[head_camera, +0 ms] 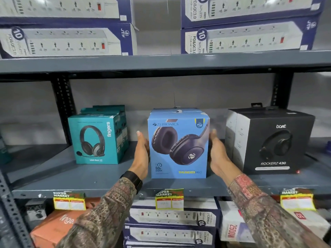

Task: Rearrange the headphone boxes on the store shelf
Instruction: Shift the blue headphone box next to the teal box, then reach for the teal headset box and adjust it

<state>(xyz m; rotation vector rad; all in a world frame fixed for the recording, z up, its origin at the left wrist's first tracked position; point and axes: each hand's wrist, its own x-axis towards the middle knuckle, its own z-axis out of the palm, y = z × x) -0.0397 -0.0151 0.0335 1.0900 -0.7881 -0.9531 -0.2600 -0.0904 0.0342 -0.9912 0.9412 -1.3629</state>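
A blue Zebronics headphone box (179, 145) stands upright in the middle of the grey metal shelf (100, 181). My left hand (141, 154) presses flat on its left side and my right hand (217, 153) on its right side, so both hands clamp it. To the left stands a teal Fingers headset box (97, 138), with more teal boxes behind it. On the right sits a black Rockerz 430 headphone box (274, 142), with a white-sided box beside it.
Blue-and-white power strip boxes (68, 40) are stacked on the shelf above and more power strip boxes (172, 219) on the shelf below. Yellow price tags (169, 199) hang on the shelf edge. An orange box (53, 228) lies at the lower left. A dark upright post (64, 104) stands behind the teal boxes.
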